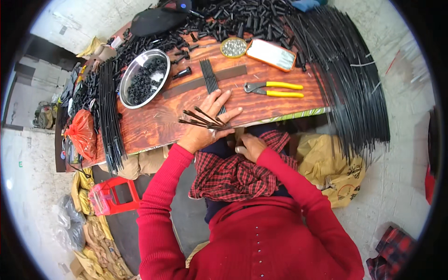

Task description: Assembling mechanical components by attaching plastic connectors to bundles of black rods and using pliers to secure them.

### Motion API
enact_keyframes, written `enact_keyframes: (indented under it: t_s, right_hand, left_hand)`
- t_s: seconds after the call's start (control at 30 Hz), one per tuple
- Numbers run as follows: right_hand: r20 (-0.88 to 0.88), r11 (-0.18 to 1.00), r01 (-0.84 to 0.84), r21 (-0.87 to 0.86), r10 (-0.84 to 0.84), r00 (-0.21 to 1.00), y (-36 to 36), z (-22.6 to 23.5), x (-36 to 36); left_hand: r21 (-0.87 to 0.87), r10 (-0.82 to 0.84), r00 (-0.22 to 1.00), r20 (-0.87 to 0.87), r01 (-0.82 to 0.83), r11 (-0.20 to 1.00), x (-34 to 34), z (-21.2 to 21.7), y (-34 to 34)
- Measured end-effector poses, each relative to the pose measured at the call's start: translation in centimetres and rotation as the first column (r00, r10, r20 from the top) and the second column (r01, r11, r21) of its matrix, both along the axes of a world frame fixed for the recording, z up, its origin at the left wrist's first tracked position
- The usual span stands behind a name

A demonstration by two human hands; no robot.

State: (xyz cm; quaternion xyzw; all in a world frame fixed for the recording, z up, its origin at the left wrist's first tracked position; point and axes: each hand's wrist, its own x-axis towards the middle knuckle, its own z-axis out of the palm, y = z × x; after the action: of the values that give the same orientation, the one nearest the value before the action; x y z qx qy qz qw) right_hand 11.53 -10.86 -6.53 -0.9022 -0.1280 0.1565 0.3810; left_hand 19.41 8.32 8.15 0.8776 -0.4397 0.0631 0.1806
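Red sleeves are reaching forward. Left hand is pinching a few thin black rods at the table edge. Right hand is resting curled on checked cloth, its grip unclear.

A small assembly workshop: wooden worktable heaped with black rods, black caps, and yellow-handled pliers.

1. A wooden table with a reddish grain top carries everything; the yellow-handled pliers lie near its middle.
2. Left of the pliers: a dark strip under a row of black rods.
3. Farther left: a steel bowl.
4. Behind the pliers: a small round tin and an orange tray.
5. Right of the pliers: a fan of long black rods.
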Motion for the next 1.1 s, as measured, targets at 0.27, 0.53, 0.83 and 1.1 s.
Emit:
enact_keyframes:
  t_s: [0.27,0.53,0.83,1.1]
  right_hand:
    - [0.388,0.93,0.045,0.365,-0.197,0.9,-2.3,19.1,-0.6]
    - [0.657,0.915,-0.318,0.246,0.084,0.749,0.4,21.3,4.5]
    - [0.662,0.915,-0.319,0.246,0.082,0.745,0.5,19.9,5.4]
    - [0.61,0.941,-0.261,0.217,0.078,0.788,0.4,20.3,5.5]
  left_hand:
    - [-0.028,-0.02,0.992,0.125,0.024,0.999,-0.5,0.4,-0.1]
    - [-0.094,-0.023,1.0,-0.009,0.022,0.995,-0.1,-0.9,0.7]
    - [-0.165,-0.133,0.981,0.141,0.156,0.974,-0.4,0.8,1.7]
    - [-0.578,-0.23,0.842,-0.488,-0.114,0.808,-2.5,12.5,2.0]
